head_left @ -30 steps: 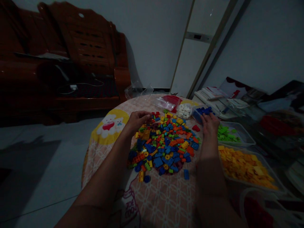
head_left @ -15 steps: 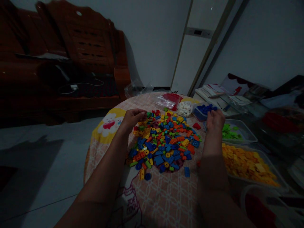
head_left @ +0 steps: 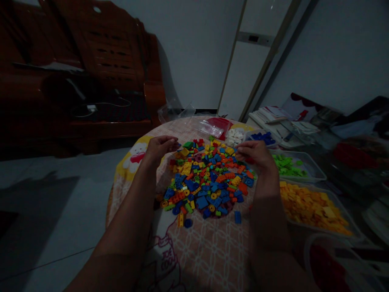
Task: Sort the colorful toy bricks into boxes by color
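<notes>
A wide pile of toy building bricks [head_left: 202,188] in blue, yellow, orange, green and red covers the middle of the round table. My left hand [head_left: 161,149] is at the pile's far left edge, its fingertips pressed together beside a green brick [head_left: 188,144]. A speck of blue shows at those fingertips, too small to name. Over the far right edge of the pile, my right hand [head_left: 254,155] reaches in from the right. Its thumb and fingers are slightly apart, and I see nothing between them.
White bricks [head_left: 235,137] and a box of blue bricks [head_left: 263,138] are at the back. Along the right stand a tray of green bricks [head_left: 287,165], a tray of yellow bricks [head_left: 314,209] and a tub with red pieces [head_left: 326,267]. Clear plastic packaging [head_left: 209,128] lies at the far edge.
My right hand has moved left, from beside the box of blue bricks to the pile's edge. My left hand has drawn slightly left, away from the green brick.
</notes>
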A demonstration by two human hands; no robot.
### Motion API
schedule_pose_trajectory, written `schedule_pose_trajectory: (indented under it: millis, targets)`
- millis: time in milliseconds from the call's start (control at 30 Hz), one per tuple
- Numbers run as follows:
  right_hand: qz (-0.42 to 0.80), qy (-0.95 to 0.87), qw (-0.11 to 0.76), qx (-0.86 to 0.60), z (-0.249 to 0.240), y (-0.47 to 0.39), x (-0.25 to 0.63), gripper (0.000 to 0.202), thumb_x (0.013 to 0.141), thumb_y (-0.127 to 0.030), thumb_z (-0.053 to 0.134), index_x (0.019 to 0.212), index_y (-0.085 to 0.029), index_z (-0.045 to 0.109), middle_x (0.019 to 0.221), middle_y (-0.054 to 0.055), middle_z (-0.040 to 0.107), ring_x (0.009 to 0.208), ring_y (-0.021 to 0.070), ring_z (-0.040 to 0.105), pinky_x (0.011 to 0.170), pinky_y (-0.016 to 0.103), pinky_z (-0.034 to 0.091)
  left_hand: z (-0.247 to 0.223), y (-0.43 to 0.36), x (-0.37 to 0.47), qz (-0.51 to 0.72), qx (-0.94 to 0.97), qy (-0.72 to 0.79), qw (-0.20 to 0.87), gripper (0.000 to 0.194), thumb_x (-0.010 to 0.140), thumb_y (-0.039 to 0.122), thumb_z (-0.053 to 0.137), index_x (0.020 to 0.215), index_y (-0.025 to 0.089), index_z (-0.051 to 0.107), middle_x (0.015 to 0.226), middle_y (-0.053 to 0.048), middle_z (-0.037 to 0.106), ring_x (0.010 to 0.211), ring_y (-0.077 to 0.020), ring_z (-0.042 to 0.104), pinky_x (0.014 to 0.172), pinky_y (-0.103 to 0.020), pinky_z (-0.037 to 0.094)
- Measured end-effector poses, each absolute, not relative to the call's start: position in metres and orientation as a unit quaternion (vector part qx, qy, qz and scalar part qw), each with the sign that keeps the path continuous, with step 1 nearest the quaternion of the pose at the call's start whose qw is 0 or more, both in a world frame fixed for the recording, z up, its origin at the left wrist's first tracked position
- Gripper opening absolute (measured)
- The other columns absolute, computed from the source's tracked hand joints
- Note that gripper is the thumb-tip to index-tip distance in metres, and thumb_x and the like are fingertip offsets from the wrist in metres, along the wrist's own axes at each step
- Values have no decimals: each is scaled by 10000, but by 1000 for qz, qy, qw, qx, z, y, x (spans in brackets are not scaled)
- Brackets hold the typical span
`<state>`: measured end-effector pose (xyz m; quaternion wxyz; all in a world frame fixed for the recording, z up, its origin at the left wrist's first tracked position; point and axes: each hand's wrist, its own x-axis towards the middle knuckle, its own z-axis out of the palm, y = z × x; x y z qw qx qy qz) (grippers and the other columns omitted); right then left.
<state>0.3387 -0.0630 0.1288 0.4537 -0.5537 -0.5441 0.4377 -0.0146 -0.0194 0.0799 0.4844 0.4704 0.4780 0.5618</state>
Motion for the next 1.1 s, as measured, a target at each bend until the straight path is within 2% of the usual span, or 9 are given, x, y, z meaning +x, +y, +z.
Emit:
schedule_pose_trajectory:
  millis: [100, 167, 267, 433, 667, 800, 933, 1033, 1100]
  targets:
    - [442, -637, 245, -582, 130, -68, 315, 134, 673, -265, 785, 644, -159, 709, 464, -9, 604, 390, 112, 527, 380, 206, 389, 79, -19, -18, 563, 464, 493, 474, 337, 645, 351, 827, 866, 114, 736, 787, -86, 739, 769, -208, 724, 806, -399, 614]
    - [412, -687, 145, -581, 128, -68, 297, 152, 677, -256, 791, 595, -172, 694, 425, -39, 547, 369, 87, 456, 376, 202, 320, 78, -19, -18, 561, 463, 495, 475, 349, 638, 361, 832, 864, 114, 732, 788, -88, 740, 770, -210, 725, 800, -397, 614]
    - [346, -742, 47, -573, 124, -65, 271, 163, 666, -237, 824, 585, -176, 696, 482, -35, 580, 447, 97, 497, 455, 221, 352, 76, -18, -18, 558, 463, 493, 480, 368, 624, 371, 840, 863, 114, 731, 793, -90, 741, 766, -207, 723, 803, -392, 610]
    - [230, -787, -99, -563, 118, -61, 248, 191, 677, -295, 855, 701, -147, 738, 728, 29, 720, 653, 138, 606, 548, 237, 372, 75, -18, -19, 560, 461, 495, 479, 389, 607, 380, 850, 862, 110, 734, 795, -94, 741, 791, -223, 725, 817, -404, 603]
    - [236, -772, -104, -582, 121, -62, 255, 123, 771, -237, 783, 804, -121, 761, 790, 30, 732, 660, 117, 594, 538, 219, 362, 74, -16, -21, 563, 455, 486, 491, 354, 607, 347, 849, 848, 112, 742, 777, -86, 740, 742, -196, 710, 809, -385, 601]
    - [251, -769, -100, -579, 119, -62, 257, 173, 712, -282, 843, 785, -152, 757, 762, 7, 723, 665, 121, 605, 557, 212, 381, 73, -16, -22, 565, 457, 480, 491, 348, 612, 339, 840, 856, 108, 748, 791, -88, 746, 737, -187, 707, 815, -377, 601]
    - [219, -772, -99, -588, 110, -59, 257, 88, 687, -189, 809, 719, -148, 738, 728, 19, 709, 666, 138, 610, 557, 225, 378, 72, -15, -23, 560, 460, 487, 488, 349, 624, 343, 836, 864, 108, 746, 791, -92, 747, 762, -206, 718, 812, -392, 604]
    - [250, -754, -45, -606, 104, -55, 265, 57, 712, -118, 730, 667, -142, 703, 642, 2, 659, 588, 115, 568, 545, 221, 376, 73, -15, -23, 558, 460, 491, 486, 350, 627, 347, 837, 867, 110, 744, 796, -96, 748, 774, -214, 723, 807, -395, 605]
    - [297, -727, 22, -619, 101, -53, 274, 75, 721, -131, 709, 655, -149, 678, 575, -23, 612, 515, 97, 522, 516, 216, 374, 73, -15, -22, 558, 459, 492, 485, 350, 624, 351, 837, 863, 112, 744, 799, -98, 749, 774, -216, 724, 800, -395, 607]
